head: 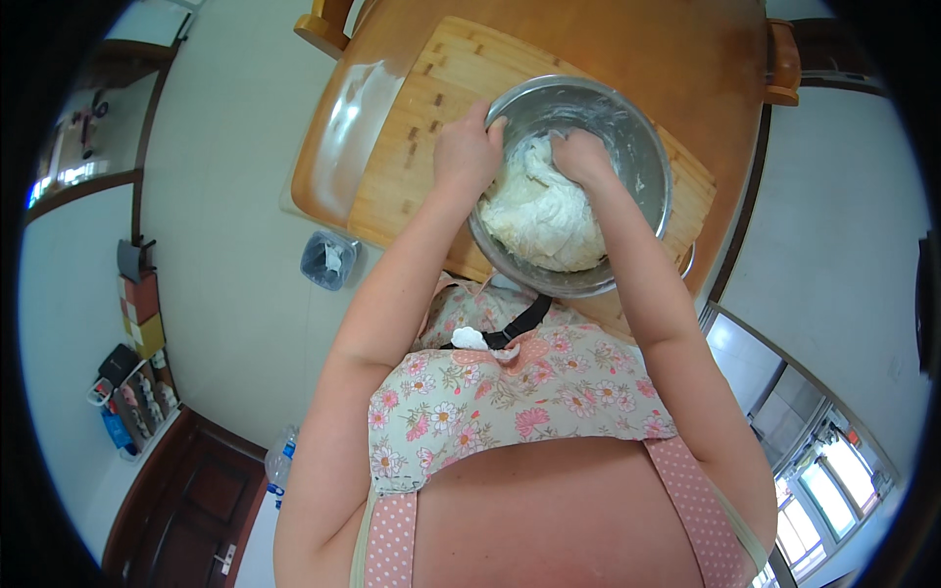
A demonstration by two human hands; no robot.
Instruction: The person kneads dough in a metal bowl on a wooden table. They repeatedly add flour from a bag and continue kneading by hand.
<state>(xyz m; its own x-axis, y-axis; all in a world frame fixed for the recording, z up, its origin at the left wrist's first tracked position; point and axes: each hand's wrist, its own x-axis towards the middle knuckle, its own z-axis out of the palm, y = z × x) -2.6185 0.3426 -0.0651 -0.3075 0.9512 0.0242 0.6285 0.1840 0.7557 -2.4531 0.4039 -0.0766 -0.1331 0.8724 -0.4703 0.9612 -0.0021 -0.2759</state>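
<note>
A wide stainless steel bowl (pixel 639 140) rests tilted on a bamboo cutting board (pixel 397 154). Inside it lies a large lump of pale, floury dough (pixel 551 220), with smears of flour on the bowl's wall. My left hand (pixel 468 147) grips the bowl's rim at the left, thumb over the edge. My right hand (pixel 582 156) is inside the bowl, its fingers curled and pressed at the upper edge of the dough. The fingertips are hidden, so I cannot tell how much dough they hold.
The board lies on a glossy wooden table (pixel 625 37). A wooden chair (pixel 323 29) stands at the far left corner, another (pixel 784 62) at the right. A small lined bin (pixel 328 259) is on the floor at left. A metal ring handle (pixel 689 261) shows beside the board.
</note>
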